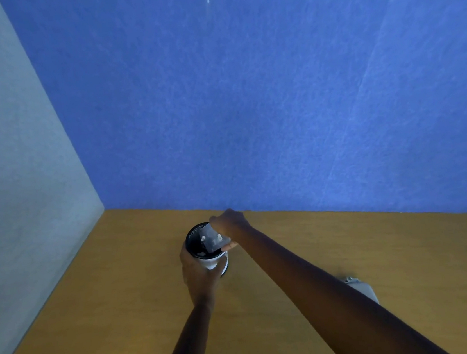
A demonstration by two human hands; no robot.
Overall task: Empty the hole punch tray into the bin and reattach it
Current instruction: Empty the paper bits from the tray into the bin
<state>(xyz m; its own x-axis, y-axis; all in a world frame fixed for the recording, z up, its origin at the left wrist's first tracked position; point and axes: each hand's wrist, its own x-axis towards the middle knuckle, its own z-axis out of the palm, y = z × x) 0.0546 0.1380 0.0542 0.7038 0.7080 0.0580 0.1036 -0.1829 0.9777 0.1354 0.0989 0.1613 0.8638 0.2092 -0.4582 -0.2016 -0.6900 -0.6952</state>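
A small round bin (195, 244) with a black mesh inside and a white outer wall stands on the wooden desk (125, 307). My left hand (198, 275) grips the bin's near side. My right hand (229, 226) holds the grey translucent hole punch tray (212, 238) tilted over the bin's mouth, with white paper bits showing on it. The grey hole punch (360, 289) lies on the desk to the right, mostly hidden behind my right forearm.
A blue felt partition (275, 98) rises along the desk's far edge just behind the bin. A grey partition (14, 174) closes the left side.
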